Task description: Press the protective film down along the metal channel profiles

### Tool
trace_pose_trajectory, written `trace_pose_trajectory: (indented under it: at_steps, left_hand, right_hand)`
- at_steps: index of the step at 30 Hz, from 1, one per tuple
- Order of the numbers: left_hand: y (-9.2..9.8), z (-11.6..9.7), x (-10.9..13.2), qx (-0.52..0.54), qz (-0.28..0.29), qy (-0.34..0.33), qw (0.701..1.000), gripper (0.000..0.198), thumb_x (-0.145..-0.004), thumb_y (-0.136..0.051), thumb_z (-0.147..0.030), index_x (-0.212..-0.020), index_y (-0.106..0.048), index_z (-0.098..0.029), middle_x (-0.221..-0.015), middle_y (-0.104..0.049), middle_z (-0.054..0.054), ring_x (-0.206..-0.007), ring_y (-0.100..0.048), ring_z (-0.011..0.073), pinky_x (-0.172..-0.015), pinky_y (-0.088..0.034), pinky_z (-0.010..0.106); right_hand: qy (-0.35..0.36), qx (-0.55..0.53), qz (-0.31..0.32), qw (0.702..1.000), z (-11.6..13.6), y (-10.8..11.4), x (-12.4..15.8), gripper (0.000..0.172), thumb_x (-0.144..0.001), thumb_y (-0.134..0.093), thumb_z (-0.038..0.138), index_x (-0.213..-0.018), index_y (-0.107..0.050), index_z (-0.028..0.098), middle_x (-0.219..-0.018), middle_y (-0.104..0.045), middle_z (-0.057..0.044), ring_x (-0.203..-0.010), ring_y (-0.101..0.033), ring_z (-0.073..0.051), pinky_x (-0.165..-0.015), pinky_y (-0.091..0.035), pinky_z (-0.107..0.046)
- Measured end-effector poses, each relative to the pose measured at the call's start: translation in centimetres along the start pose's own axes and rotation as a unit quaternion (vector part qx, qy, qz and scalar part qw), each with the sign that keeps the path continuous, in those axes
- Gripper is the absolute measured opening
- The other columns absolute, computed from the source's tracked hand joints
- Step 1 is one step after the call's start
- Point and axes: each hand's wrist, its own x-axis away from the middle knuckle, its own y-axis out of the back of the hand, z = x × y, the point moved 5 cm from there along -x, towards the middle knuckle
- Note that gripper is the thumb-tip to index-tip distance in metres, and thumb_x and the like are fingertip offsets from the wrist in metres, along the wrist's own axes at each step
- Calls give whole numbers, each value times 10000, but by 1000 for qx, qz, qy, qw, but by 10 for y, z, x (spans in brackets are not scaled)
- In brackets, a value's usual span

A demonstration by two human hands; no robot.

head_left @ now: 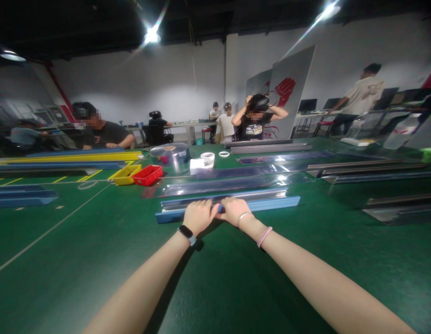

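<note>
A long blue channel-shaped strip (276,202) lies crosswise on the green table in front of me, with shiny clear film showing along its far side. My left hand (199,215) grips the strip just left of its middle, fingers curled over the far side. Close beside it, my right hand (234,211) is closed over the strip too, and the two thumbs almost meet. What lies under the fingers is hidden. Just beyond the strip, a long sheet of clear film (229,185) is spread flat.
Left of centre stand a red bin (148,175) and a yellow bin (125,175). White tape rolls (207,159) and a large film roll (175,157) sit behind. Dark strips (371,167) lie to the right, blue and yellow ones (69,157) to the left. Co-workers are across the table.
</note>
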Motion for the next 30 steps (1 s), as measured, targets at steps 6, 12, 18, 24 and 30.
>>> trace_pose_trajectory:
  at_steps: [6, 12, 18, 24, 30]
  left_hand:
    - [-1, 0, 1, -5, 5, 9, 1000, 418, -840, -267, -415, -688, -549, -147, -646, -584, 72, -629, -539, 162, -611, -342, 276]
    - [-2, 0, 1, -13, 9, 0, 1000, 426, -843, -256, -418, -678, -547, -155, -647, -585, 67, -624, -542, 164, -601, -340, 272]
    - [-3, 0, 1, -17, 12, 0, 1000, 427, -846, -250, -410, -682, -548, -152, -647, -584, 65, -619, -540, 164, -595, -337, 274]
    - [-2, 0, 1, -4, 16, 4, 1000, 426, -843, -254, -415, -682, -547, -151, -650, -583, 68, -619, -535, 161, -598, -334, 274]
    - [-1, 0, 1, 0, 15, 7, 1000, 431, -842, -255, -417, -678, -551, -148, -643, -581, 72, -622, -536, 159, -606, -337, 274]
  right_hand:
    - [-2, 1, 14, 1000, 0, 0, -1, 574, -723, -281, 644, -885, -546, 161, -888, -574, -106, -844, -526, -213, -710, -365, -298]
    - [-5, 0, -8, 1000, 0, -2, -1, 565, -721, -281, 645, -845, -542, 160, -856, -576, -102, -815, -532, -211, -694, -374, -298]
    - [-10, 4, 4, 1000, -1, -3, -1, 567, -716, -293, 645, -851, -543, 155, -846, -583, -106, -817, -538, -216, -702, -375, -305]
    - [-9, 7, 5, 1000, -1, -3, -2, 592, -705, -278, 664, -846, -554, 160, -844, -585, -103, -807, -539, -214, -695, -372, -303]
    - [-16, 9, 4, 1000, -2, -3, -3, 589, -696, -298, 662, -825, -579, 162, -846, -581, -103, -808, -536, -216, -701, -368, -304]
